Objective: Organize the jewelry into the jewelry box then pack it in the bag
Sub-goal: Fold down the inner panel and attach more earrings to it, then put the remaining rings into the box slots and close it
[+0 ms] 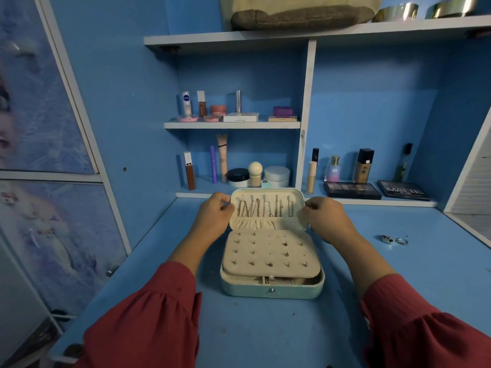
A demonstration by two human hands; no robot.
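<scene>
Jewelry box sits open in the middle of the blue desk, its lid upright. Her left hand and right hand each pinch a side edge of the lid. Two rings lie well apart to the right; shutting it now would, I reckon, leave them out. The hung chains could also slip or tangle.

Jewelry box: smooth pale-green shell, matt cream cloth lining. Metal chains between both hands. Shiny metal rings right of right hand. Tabletop matt blue, scuffed.
</scene>
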